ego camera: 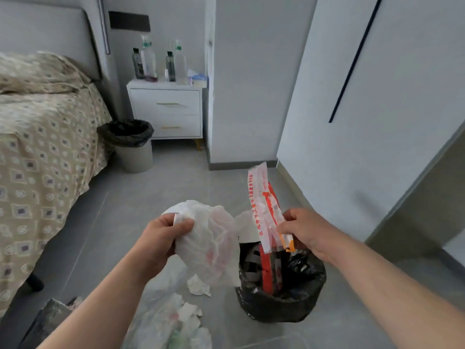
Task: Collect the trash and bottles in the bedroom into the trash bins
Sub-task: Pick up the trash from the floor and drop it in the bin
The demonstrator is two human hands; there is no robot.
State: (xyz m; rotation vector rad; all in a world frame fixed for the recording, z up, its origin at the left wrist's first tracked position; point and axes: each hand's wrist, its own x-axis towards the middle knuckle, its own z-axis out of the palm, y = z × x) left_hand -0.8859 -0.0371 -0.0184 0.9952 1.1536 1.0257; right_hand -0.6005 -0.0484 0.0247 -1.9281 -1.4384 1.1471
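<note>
While left hand (158, 241) grips bag (214, 244) | right hand (305, 230) pinches wrapper (261, 205) above bin (279, 307)

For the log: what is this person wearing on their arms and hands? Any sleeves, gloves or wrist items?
Nothing shows. The left hand and right hand are bare, without gloves. The left forearm and right forearm are uncovered to the frame's edge, so no sleeve is in view. Neither wrist has a watch or band.

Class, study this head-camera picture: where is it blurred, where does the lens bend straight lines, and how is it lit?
Head view: bottles and rumpled bedding at the back are smeared; the dark wall groove leans, wide-angle distortion; light soft, even, no glare; white bag nearby sharper.
</note>
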